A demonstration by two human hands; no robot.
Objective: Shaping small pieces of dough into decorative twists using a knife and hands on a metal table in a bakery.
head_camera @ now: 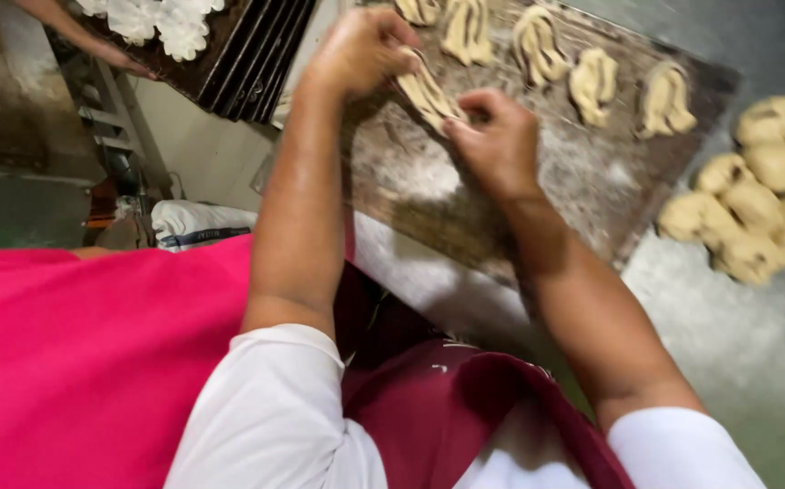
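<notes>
Dough piece (429,93): pale beige strip with darker filling streaks along its length, slashed or twisted in look. Stretched out at a slant, upper left to lower right, above a floured dark wooden board (583,195). Upper end pinched in the left hand (361,50), lower end in the right hand (498,143). Middle section visible between the fingers; contact with the board unclear.

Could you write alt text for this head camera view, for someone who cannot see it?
Two hands, left and right, hold a twisted dough strip over a floured board bearing a row of shaped pieces. Dough lumps are piled to the right.
</notes>
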